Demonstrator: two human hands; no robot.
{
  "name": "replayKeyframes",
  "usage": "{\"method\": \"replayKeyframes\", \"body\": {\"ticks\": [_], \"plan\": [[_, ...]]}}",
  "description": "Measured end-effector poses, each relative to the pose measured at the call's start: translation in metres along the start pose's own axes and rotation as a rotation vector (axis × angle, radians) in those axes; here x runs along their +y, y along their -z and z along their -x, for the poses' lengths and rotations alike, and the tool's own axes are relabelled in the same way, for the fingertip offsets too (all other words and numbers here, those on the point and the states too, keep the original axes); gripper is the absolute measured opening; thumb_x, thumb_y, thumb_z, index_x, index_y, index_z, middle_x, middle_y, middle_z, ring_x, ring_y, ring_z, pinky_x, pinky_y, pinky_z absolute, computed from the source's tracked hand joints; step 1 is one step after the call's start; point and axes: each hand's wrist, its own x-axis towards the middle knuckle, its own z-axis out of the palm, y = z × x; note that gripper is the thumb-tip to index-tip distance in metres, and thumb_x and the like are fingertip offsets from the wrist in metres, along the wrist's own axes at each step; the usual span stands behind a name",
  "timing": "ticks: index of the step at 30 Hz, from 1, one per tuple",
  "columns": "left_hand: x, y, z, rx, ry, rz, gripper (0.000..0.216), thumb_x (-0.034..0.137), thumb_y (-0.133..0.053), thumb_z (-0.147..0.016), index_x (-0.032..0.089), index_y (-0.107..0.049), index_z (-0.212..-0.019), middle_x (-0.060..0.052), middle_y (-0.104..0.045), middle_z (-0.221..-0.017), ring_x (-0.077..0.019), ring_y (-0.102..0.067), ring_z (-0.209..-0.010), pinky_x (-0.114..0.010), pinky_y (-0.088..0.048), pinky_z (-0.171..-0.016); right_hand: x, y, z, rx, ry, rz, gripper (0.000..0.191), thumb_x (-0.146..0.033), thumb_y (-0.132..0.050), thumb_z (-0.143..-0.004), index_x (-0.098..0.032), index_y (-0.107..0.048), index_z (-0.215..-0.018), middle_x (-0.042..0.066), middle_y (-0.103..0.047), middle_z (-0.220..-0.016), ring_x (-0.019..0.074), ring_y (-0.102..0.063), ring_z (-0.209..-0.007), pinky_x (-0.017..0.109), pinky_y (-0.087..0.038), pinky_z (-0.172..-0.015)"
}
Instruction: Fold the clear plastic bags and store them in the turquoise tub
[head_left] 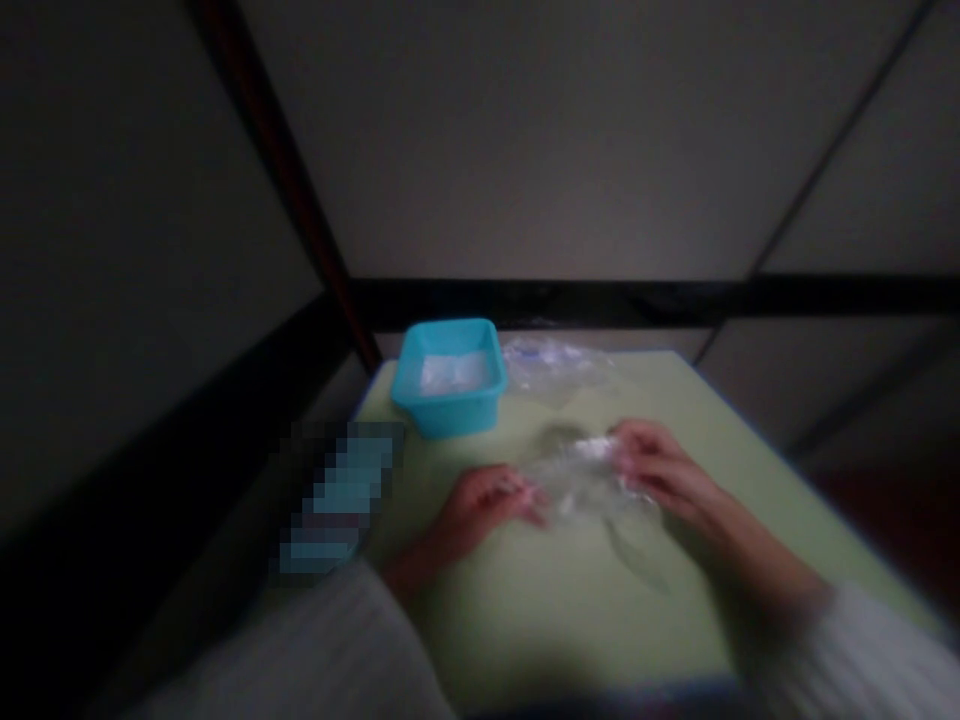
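Observation:
A clear plastic bag (574, 485) stretches between my two hands above the table, crinkled and shiny. On its left end, my left hand (491, 495) is closed with the fingers pinched together. My right hand (652, 462) grips the opposite end, fingers curled over the plastic. Blur hides the fingertips and whatever may be inside the bag. A faint dark curved mark (634, 560) shows on the table below the bag; I cannot make out what it is.
A turquoise plastic basket (457, 415) with white sheets or packets inside stands at the back left. Beside it lies a crumpled clear plastic heap (555, 365). A pixelated rectangular object (341, 500) is at the left edge of the pale green table (540, 630). Walls rise behind and to the left.

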Motion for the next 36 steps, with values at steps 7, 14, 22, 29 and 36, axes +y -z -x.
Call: {"method": "replayKeyframes", "body": {"ticks": [7,14,22,29,36], "plan": [[0.005,0.003,0.002,-0.021,0.428,0.406,0.025,0.036,-0.059,-0.078,0.017,-0.049,-0.091,-0.004,-0.069,-0.082,-0.0088,-0.060,-0.045,-0.016,-0.039,-0.038,0.011,0.002,-0.010,0.130,-0.084,-0.033,0.038,-0.023,-0.077,-0.060,-0.018,-0.062,-0.094,-0.003,-0.063,-0.073,0.0072,-0.058,-0.055,0.016,-0.047,-0.049],[-0.027,0.009,-0.008,0.151,0.429,0.206,0.045,0.031,-0.064,-0.068,0.019,-0.041,-0.105,0.003,-0.064,-0.068,-0.0138,-0.063,-0.051,-0.022,-0.049,-0.046,0.029,0.012,-0.020,0.296,-0.013,0.042,0.048,-0.031,-0.074,-0.067,-0.023,-0.049,-0.107,-0.004,-0.062,-0.073,0.0118,-0.059,-0.057,0.022,-0.043,-0.048],[-0.035,0.008,-0.011,0.311,0.353,-0.056,0.041,0.023,-0.057,-0.071,0.022,-0.041,-0.109,0.008,-0.054,-0.073,-0.0054,-0.049,-0.035,-0.015,-0.035,-0.032,0.037,0.008,-0.022,0.286,0.043,0.242,0.065,-0.029,-0.077,-0.058,-0.025,-0.042,-0.113,-0.002,-0.058,-0.082,0.0154,-0.061,-0.067,0.027,-0.049,-0.055],[-0.025,0.018,-0.008,0.414,0.164,-0.450,0.034,0.014,-0.056,-0.075,0.020,-0.050,-0.108,-0.002,-0.060,-0.095,-0.0168,-0.063,-0.071,-0.031,-0.053,-0.065,0.037,0.009,-0.023,0.231,0.032,0.284,0.062,-0.033,-0.072,-0.066,-0.025,-0.037,-0.118,0.005,-0.059,-0.098,0.0173,-0.061,-0.073,0.030,-0.051,-0.058],[-0.012,0.005,0.008,0.036,-0.588,-0.956,0.018,0.010,-0.046,-0.089,0.014,-0.059,-0.100,-0.010,-0.062,-0.109,-0.0208,-0.057,-0.105,-0.036,-0.047,-0.094,0.024,-0.005,-0.013,0.145,0.505,0.849,0.010,-0.016,-0.050,-0.086,-0.018,-0.058,-0.092,0.007,-0.061,-0.093,0.0168,-0.059,-0.081,0.031,-0.049,-0.071]]}}
